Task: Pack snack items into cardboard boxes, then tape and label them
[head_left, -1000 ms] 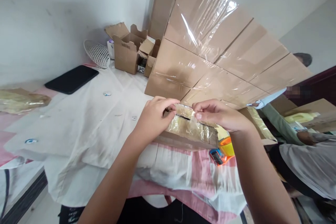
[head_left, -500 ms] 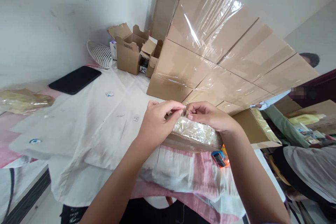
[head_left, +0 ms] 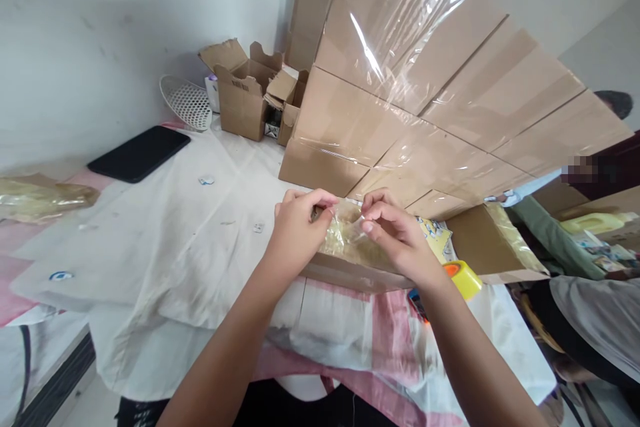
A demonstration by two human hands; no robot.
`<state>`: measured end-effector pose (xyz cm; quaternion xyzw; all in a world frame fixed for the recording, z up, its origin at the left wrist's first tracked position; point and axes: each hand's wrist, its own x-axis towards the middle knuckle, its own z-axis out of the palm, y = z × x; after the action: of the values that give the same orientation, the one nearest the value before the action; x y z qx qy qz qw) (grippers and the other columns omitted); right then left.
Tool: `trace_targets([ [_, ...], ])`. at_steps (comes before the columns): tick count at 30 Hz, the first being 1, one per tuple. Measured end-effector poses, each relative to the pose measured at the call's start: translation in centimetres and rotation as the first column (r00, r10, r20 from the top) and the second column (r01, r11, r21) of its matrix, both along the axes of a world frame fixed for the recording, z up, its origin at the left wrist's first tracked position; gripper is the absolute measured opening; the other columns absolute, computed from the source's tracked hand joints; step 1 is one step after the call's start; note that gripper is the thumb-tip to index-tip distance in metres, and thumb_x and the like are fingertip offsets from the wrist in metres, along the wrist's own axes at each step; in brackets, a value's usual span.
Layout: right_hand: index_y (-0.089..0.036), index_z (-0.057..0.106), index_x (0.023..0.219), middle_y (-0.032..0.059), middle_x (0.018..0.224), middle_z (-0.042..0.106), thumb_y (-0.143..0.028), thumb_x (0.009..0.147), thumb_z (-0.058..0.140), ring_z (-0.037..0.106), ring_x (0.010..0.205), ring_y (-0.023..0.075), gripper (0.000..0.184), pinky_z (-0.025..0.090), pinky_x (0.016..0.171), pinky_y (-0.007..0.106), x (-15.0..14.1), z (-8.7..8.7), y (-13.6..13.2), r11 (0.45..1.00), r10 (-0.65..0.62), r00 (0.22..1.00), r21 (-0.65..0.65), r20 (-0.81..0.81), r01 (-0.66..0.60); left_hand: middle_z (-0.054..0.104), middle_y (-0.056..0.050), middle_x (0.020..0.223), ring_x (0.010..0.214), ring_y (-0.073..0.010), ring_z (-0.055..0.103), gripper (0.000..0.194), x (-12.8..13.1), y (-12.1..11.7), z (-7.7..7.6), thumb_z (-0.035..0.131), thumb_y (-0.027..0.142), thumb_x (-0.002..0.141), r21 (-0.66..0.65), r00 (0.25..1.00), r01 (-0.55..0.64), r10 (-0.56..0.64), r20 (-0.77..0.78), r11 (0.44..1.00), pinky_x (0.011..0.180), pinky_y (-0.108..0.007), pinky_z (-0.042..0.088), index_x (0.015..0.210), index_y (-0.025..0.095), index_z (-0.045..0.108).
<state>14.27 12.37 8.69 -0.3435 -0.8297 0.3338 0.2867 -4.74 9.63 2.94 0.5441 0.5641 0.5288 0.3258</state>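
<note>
My left hand (head_left: 296,232) and my right hand (head_left: 397,237) meet over the near flap of a large cardboard box (head_left: 400,113). Both pinch a crinkled strip of yellowish clear tape (head_left: 345,235) stuck along that flap's edge. The flap (head_left: 350,270) lies toward me over the table's cloth. The box's big upper flaps stand up behind, covered with shiny clear tape. A yellow and orange plastic thing (head_left: 463,277) shows just right of my right wrist.
A white cloth (head_left: 175,247) covers the table. Far left lie a black tablet (head_left: 137,152), a white mesh basket (head_left: 187,101) and small open cartons (head_left: 250,90). A crumpled tape wad (head_left: 40,193) sits at the left edge. Another person (head_left: 590,307) sits at the right.
My hands drew closer together on the tape strip, bunching it up. My right hand shifted left, uncovering the yellow and orange thing.
</note>
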Motion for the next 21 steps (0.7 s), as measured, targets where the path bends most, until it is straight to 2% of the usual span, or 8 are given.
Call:
trace_targets([
  [6, -0.024, 0.058, 0.082, 0.0056, 0.103, 0.055, -0.036, 0.101, 0.058, 0.056, 0.102, 0.0225, 0.022, 0.044, 0.094, 0.041, 0.7, -0.5, -0.6, 0.995, -0.067, 0.979, 0.055, -0.194, 0.079, 0.071, -0.003, 0.111, 0.120, -0.0265, 0.057, 0.022, 0.1, 0.0, -0.4, 0.056, 0.027, 0.093, -0.072, 1.000, 0.017, -0.018, -0.001, 0.997, 0.105, -0.052, 0.045, 0.107, 0.033, 0.072],
  [9, -0.024, 0.058, 0.080, 0.0064, 0.104, 0.057, -0.040, 0.100, 0.059, 0.056, 0.104, 0.0239, 0.026, 0.044, 0.096, 0.042, 0.8, -0.4, -0.5, 0.994, -0.099, 0.980, 0.038, -0.170, 0.107, 0.062, -0.005, 0.132, 0.135, -0.0277, 0.047, 0.035, -0.2, 0.2, -0.7, 0.056, 0.018, 0.090, 0.011, 0.998, 0.018, -0.018, -0.061, 1.000, 0.110, -0.052, 0.041, 0.120, 0.033, 0.066],
  [12, -0.024, 0.059, 0.081, 0.0059, 0.105, 0.057, -0.039, 0.100, 0.059, 0.057, 0.106, 0.0235, 0.024, 0.043, 0.096, 0.041, 0.7, -0.4, -0.4, 0.991, -0.119, 0.978, 0.033, -0.171, 0.126, 0.053, -0.003, 0.144, 0.139, -0.0250, 0.045, 0.045, -0.3, 0.3, -0.9, 0.053, 0.011, 0.088, 0.116, 0.993, 0.079, -0.068, -0.097, 0.990, 0.113, -0.050, 0.038, 0.126, 0.033, 0.060],
  [15, -0.024, 0.060, 0.083, 0.0048, 0.103, 0.057, -0.035, 0.101, 0.059, 0.056, 0.105, 0.0220, 0.021, 0.042, 0.097, 0.039, 0.6, -0.6, -0.3, 0.994, -0.102, 0.983, 0.014, -0.153, 0.106, 0.054, -0.003, 0.143, 0.135, -0.0266, 0.047, 0.029, -0.1, 0.3, -0.9, 0.054, 0.013, 0.087, 0.064, 0.992, 0.031, -0.023, -0.123, 0.997, 0.111, -0.052, 0.040, 0.108, 0.029, 0.064],
  [18, -0.024, 0.059, 0.083, 0.0041, 0.102, 0.057, -0.034, 0.101, 0.058, 0.056, 0.104, 0.0211, 0.020, 0.041, 0.097, 0.038, 0.5, -0.8, -0.3, 0.994, -0.107, 0.988, -0.010, -0.113, 0.106, 0.061, 0.000, 0.141, 0.134, -0.0316, 0.046, 0.014, -0.3, 0.2, -0.8, 0.058, 0.019, 0.087, 0.009, 0.977, -0.025, 0.026, -0.213, 1.000, 0.111, -0.062, 0.035, 0.087, 0.028, 0.069],
  [21, -0.023, 0.058, 0.080, 0.0044, 0.104, 0.057, -0.039, 0.100, 0.058, 0.056, 0.106, 0.0222, 0.026, 0.040, 0.100, 0.039, 0.6, -0.8, -0.2, 0.982, -0.188, 0.979, -0.029, -0.072, 0.187, 0.062, 0.003, 0.145, 0.137, -0.0324, 0.044, 0.018, -1.3, 0.3, -0.9, 0.058, 0.026, 0.091, 0.030, 0.959, 0.117, -0.104, -0.264, 0.993, 0.114, -0.066, 0.029, 0.084, 0.031, 0.074],
])
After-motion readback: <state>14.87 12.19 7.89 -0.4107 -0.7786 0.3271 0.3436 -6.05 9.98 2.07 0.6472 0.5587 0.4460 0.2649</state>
